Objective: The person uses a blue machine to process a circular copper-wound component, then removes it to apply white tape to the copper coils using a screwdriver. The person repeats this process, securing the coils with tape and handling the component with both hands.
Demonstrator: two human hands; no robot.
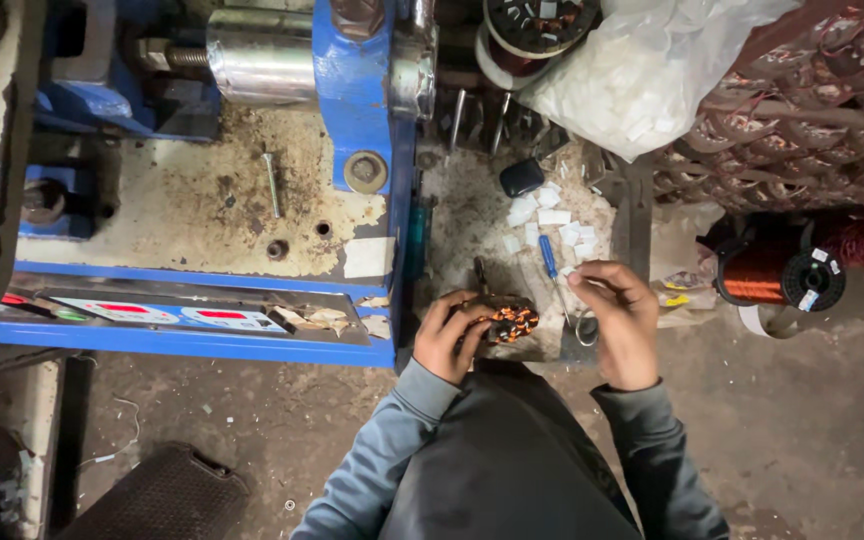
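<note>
Grimy concrete floor (pixel 812 430) fills the lower part of the view, widest and barest at the lower right. At the far left a dark rubber mat (pixel 167 495) lies on the floor below a blue machine (pixel 352 90). That machine takes up the whole upper left; its stained, rusty bed carries a loose bolt (pixel 271 183), and its front edge holds a panel with red displays (pixel 167 315). The machine's blue right-hand edge runs down just beside the left hand (pixel 449 337), leaving little room on that side.

This hand is wrapped around a small wound coil piece (pixel 507 322) with orange copper windings, held low at the centre, just above the person's lap. To its right the right hand (pixel 617 320) has its fingers pinched together on a thin metal tool (pixel 570 310) whose looped end hangs beside the coil piece.

Behind the hands, a narrow dusty work surface (pixel 472 215) is scattered with white paper slips (pixel 550 218) and a blue-handled screwdriver (pixel 549 256). A clear plastic bag (pixel 642 70) of more slips hangs above. Further right, stacked copper coils (pixel 802 110) and copper wire spools (pixel 782 275) crowd the edge.
</note>
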